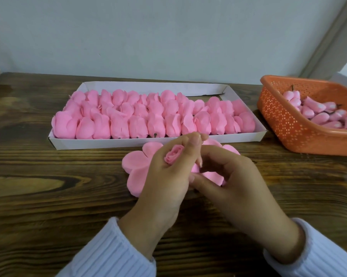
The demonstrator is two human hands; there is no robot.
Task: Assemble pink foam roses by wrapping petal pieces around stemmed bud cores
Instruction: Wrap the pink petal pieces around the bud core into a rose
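My left hand [164, 176] grips a small pink rolled bud core [173, 155]; its tip shows between my thumb and fingers. Under both hands lies a stack of flat pink foam petal pieces [135, 167], flower-shaped, on the wooden table. My right hand [234, 182] curls over the right side of the stack, its thumb and fingers pinching the pink petal foam [210, 174] beside the bud. The bud's stem is hidden by my left hand.
A long white cardboard tray [246, 137] behind the hands holds several rows of assembled pink roses [154, 116]. An orange perforated plastic basket [284, 124] at the right holds several stemmed pink buds [318, 112]. A pale wall rises beyond the table.
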